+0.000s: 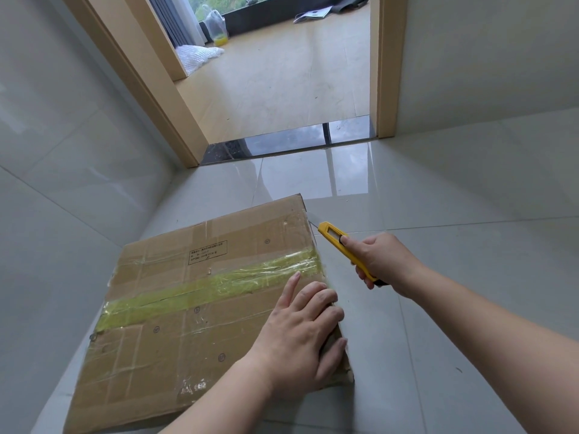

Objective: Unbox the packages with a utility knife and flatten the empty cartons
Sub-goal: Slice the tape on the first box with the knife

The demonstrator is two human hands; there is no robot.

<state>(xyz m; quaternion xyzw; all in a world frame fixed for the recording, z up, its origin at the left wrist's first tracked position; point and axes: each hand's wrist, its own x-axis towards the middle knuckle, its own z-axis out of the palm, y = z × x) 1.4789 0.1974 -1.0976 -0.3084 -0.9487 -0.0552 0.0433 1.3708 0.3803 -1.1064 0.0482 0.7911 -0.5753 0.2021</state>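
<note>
A pale tiled floor [438, 189] carries a flat taped carton [200, 308], lying close to the left wall with a yellowish tape band [219, 285] across its top. The left hand [300, 336] rests on the carton's right edge, fingers extended (holding nothing). The right hand [380, 261] has its grip curled round a yellow utility knife [341, 245], blade at the carton's far right corner.

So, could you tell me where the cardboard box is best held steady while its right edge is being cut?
Press flat on the cardboard box top from above, near the right edge, as the left hand does, clear of the utility knife blade.
</note>
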